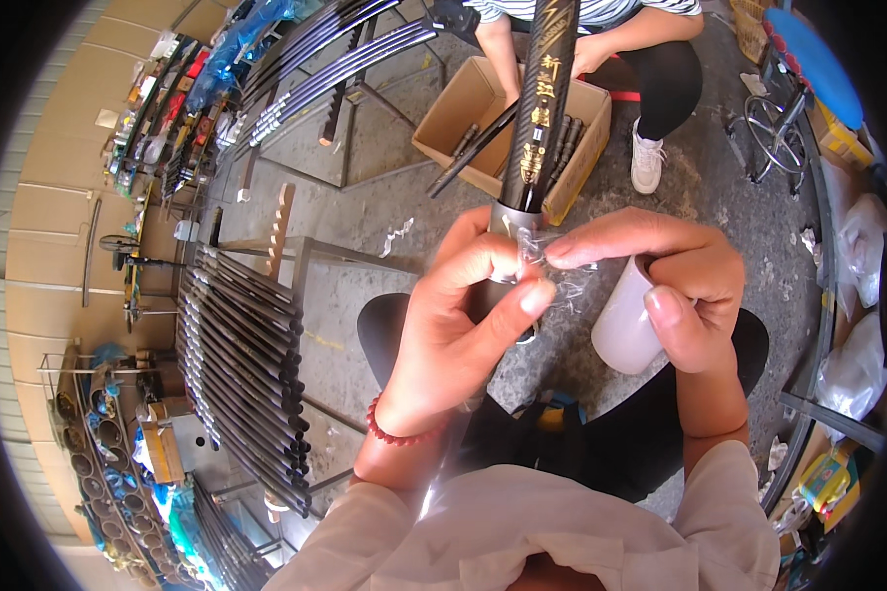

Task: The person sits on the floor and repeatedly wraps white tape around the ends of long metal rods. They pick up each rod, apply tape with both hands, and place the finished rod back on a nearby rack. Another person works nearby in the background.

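Note:
A dark fishing rod (542,98) with gold lettering runs from the top middle down to a grey collar (515,220). My left hand (443,335) is closed around the rod below that collar, its thumb and forefinger close to some crumpled clear plastic film (534,250). My right hand (695,271) wraps a whitish translucent cylinder (623,330) with its lower fingers and thumb. Its forefinger reaches out and touches the film. The rod's lower end is mostly hidden behind my left hand.
Across from me a crouching person (611,34) reaches into a cardboard box (453,123) holding dark rods. A rack of black rods (241,364) stands at left, with more rods (340,74) beyond. At right are a wheeled stool base (769,138) and plastic bags (857,364).

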`<state>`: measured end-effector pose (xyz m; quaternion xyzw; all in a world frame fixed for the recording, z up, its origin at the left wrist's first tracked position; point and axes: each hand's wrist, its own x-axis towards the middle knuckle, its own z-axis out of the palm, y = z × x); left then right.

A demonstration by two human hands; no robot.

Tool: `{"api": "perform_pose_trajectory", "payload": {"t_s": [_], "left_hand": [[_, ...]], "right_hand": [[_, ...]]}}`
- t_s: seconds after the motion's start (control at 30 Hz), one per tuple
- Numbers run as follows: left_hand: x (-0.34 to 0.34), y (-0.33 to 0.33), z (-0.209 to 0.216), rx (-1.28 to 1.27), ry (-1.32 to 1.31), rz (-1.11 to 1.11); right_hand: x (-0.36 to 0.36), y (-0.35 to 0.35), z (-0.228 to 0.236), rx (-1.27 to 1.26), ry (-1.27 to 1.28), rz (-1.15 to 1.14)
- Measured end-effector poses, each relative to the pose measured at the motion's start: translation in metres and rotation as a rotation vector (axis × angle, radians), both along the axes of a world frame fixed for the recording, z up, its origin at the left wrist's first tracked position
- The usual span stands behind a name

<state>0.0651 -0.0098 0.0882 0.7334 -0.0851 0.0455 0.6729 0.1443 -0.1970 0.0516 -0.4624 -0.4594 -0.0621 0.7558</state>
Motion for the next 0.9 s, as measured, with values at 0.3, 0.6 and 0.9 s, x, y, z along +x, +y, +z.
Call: {"api": "perform_pose_trajectory", "payload": {"t_s": [0.3,0.6,0.9], "left_hand": [[-0.001,0.000,-0.002,0.003,0.015,0.049],[-0.003,-0.004,0.001,0.045,-0.010,0.101],[-0.006,-0.005,0.005,0.061,-0.018,0.145]], "right_hand": [[-0.006,0.002,0.006,-0.015,0.088,-0.067],[0.004,-0.011,0.002,-0.339,0.125,0.116],[0.007,-0.012,0.001,-0.319,0.129,0.329]]}}
